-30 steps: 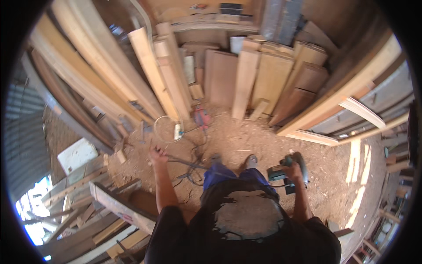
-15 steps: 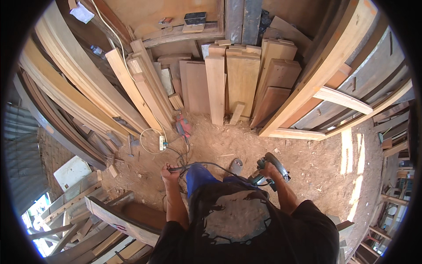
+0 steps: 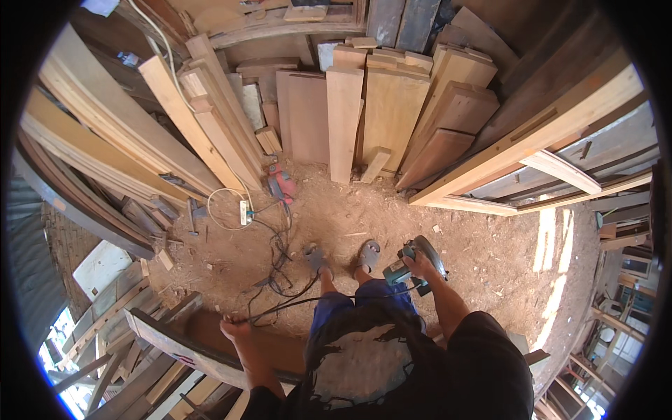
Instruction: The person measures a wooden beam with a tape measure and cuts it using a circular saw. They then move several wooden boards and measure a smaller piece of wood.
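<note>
My right hand (image 3: 420,267) is wrapped round the handle of a dark green circular saw (image 3: 399,271), held off the ground to the right of my legs. The saw's round blade guard points to the right. From the saw a black power cord (image 3: 308,299) runs left across my thighs. My left hand (image 3: 235,329) is closed on that cord, out to the left above a long wooden trough-like piece (image 3: 203,325). More of the cord lies in loose loops on the dirt floor and leads toward a white power strip (image 3: 245,212).
A red power tool (image 3: 281,185) lies ahead by the leaning boards (image 3: 304,119). A hammer (image 3: 192,217) rests on the floor at left. Long planks (image 3: 119,119) line the left side. A wooden frame (image 3: 504,168) leans at right. Scrap timber (image 3: 157,381) is piled behind left.
My left hand has moved left and back toward me, drawing the cord along. The saw in my right hand has shifted slightly left. Both feet now show.
</note>
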Available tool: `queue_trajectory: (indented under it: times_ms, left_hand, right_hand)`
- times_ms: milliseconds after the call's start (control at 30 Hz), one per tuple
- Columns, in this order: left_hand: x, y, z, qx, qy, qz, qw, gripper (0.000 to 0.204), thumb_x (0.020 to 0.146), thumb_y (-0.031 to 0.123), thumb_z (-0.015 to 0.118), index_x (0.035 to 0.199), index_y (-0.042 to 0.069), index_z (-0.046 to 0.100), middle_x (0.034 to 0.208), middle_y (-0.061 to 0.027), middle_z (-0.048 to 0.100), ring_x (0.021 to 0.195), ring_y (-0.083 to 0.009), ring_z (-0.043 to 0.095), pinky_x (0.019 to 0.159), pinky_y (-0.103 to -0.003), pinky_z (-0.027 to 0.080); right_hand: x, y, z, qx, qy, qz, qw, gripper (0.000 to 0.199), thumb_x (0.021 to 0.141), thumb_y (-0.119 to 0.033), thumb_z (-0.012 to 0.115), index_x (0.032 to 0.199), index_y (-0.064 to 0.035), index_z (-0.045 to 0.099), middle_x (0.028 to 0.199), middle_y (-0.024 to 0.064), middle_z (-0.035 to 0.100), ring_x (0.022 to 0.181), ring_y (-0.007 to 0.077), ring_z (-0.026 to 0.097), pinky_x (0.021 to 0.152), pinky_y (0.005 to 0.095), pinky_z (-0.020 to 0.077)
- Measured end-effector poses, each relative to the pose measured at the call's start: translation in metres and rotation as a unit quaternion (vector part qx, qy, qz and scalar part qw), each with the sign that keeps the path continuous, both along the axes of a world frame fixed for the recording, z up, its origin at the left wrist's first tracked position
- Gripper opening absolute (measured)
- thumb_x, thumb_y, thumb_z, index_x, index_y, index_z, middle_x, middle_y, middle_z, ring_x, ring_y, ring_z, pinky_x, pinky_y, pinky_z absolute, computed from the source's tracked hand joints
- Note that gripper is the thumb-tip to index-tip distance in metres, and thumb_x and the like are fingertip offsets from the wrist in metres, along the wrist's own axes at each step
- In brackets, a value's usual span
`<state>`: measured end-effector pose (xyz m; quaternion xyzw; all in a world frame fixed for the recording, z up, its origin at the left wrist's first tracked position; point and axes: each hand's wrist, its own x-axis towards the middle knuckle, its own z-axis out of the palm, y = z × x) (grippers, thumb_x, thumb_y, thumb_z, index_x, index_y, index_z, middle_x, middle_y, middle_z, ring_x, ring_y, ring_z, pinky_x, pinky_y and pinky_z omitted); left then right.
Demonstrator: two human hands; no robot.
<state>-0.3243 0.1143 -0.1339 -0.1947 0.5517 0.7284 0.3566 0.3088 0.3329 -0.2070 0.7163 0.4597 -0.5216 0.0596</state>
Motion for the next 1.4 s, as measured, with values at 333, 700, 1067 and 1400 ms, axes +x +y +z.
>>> queue_trajectory:
  times_ms: [333, 700, 1067, 1400]
  left_hand:
    - [0.206, 0.095, -0.086, -0.229, 0.176, -0.411, 0.865, 0.021, 0.097, 0.020, 0.052, 0.094, 0.002, 0.063, 0.087, -0.0111, 0.070, 0.079, -0.0206, 0.065, 0.077, -0.037, 0.051]
    - [0.225, 0.091, -0.133, -0.259, 0.336, -0.640, 0.641, 0.017, 0.095, 0.008, 0.050, 0.095, 0.001, 0.065, 0.094, -0.0168, 0.068, 0.090, -0.0290, 0.067, 0.081, -0.038, 0.052]
    - [0.225, 0.087, -0.141, -0.292, 0.407, -0.636, 0.587, 0.016, 0.093, 0.008, 0.050, 0.100, 0.004, 0.064, 0.095, -0.0133, 0.069, 0.088, -0.0324, 0.065, 0.081, -0.042, 0.051]
    - [0.231, 0.104, -0.142, -0.283, 0.464, -0.669, 0.507, 0.018, 0.091, 0.006, 0.051, 0.104, 0.007, 0.064, 0.097, -0.0100, 0.069, 0.086, -0.0327, 0.063, 0.078, -0.044, 0.048]
  right_hand:
    - [-0.066, 0.060, -0.089, -0.067, -0.123, 0.067, 0.988, 0.066, 0.089, -0.051, 0.062, 0.123, 0.0059, 0.057, 0.119, 0.0317, 0.061, 0.117, 0.0448, 0.058, 0.098, 0.0509, 0.0454]
    - [-0.085, 0.096, -0.250, -0.182, -0.213, 0.144, 0.949, 0.064, 0.092, -0.048, 0.062, 0.138, -0.0052, 0.048, 0.137, 0.0218, 0.055, 0.129, 0.0364, 0.053, 0.104, 0.0491, 0.0450]
    - [-0.151, 0.134, -0.337, -0.174, -0.208, 0.204, 0.941, 0.043, 0.090, -0.027, 0.065, 0.129, -0.0075, 0.060, 0.131, 0.0157, 0.063, 0.121, 0.0296, 0.061, 0.095, 0.0425, 0.0524]
    - [-0.203, 0.106, -0.415, 0.041, -0.110, 0.372, 0.921, 0.043, 0.081, -0.016, 0.065, 0.123, -0.0072, 0.058, 0.107, 0.0175, 0.066, 0.102, 0.0328, 0.066, 0.081, 0.0430, 0.0561]
